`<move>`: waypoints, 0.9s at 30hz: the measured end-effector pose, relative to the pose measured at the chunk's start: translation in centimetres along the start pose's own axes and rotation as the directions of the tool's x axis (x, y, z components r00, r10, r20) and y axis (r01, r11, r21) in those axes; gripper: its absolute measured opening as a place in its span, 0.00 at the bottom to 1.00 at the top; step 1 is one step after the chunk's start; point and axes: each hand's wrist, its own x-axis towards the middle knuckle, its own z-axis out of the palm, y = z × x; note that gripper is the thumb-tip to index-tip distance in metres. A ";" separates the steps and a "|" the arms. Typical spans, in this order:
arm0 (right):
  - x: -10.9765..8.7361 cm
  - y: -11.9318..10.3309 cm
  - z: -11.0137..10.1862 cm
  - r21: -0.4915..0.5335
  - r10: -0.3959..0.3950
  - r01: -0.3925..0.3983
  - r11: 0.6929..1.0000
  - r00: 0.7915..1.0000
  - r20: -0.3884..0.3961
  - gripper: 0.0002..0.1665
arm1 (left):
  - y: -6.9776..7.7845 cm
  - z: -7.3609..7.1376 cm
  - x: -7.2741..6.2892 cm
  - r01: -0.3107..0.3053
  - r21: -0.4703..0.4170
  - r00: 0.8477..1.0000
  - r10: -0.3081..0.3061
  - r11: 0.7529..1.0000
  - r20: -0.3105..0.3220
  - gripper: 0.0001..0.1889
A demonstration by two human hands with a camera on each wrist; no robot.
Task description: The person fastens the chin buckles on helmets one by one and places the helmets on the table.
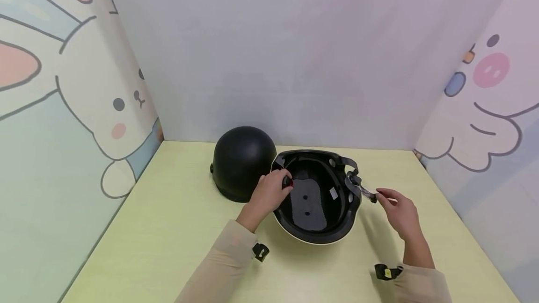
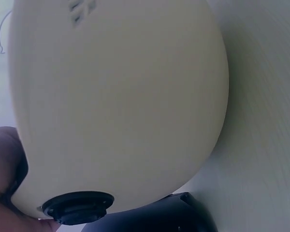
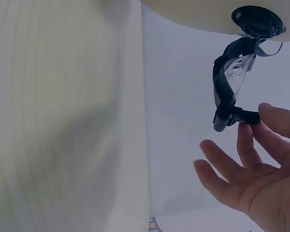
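Cream helmet (image 1: 316,200), between your hands; left hand (image 1: 269,191), angled toward two o'clock, gripping its nine o'clock edge; right hand (image 1: 399,210), other fingers fanned, pinching its strap (image 3: 223,92) at three o'clock

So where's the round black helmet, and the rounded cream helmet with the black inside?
Round black helmet (image 1: 243,162), head view: its dome.
Rounded cream helmet with the black inside (image 2: 125,106), left wrist view: its outer shell.
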 end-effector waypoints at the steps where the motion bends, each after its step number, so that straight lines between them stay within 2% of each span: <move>1: 0.0 0.0 -0.1 0.028 -0.002 0.002 1.000 1.000 -0.001 0.27 | 0.0 0.0 0.0 -0.003 0.000 1.000 0.003 1.000 -0.002 0.12; 6: 0.1 0.1 -0.3 0.186 -0.029 0.027 0.982 1.000 0.009 0.27 | 0.0 0.0 -0.1 -0.015 -0.003 1.000 0.015 1.000 -0.015 0.13; 9: 0.2 0.1 -0.4 0.188 -0.021 0.021 0.982 1.000 0.000 0.27 | 0.0 0.0 -0.1 -0.017 0.000 1.000 0.017 1.000 -0.021 0.13; 16: 0.1 -0.6 -0.8 0.190 0.050 -0.042 0.981 0.998 -0.039 0.31 | 0.1 0.0 -0.1 -0.011 -0.024 1.000 0.010 1.000 -0.023 0.13; 22: 0.4 -0.8 -0.9 0.188 -0.011 0.036 0.981 0.991 -0.132 0.28 | 0.4 -0.2 -0.1 0.000 -0.053 1.000 -0.001 0.999 -0.017 0.13; 27: 0.4 -1.0 -1.2 0.241 -0.057 0.092 0.966 0.987 -0.147 0.27 | 0.7 -0.5 0.0 0.006 -0.086 1.000 -0.007 0.996 -0.016 0.14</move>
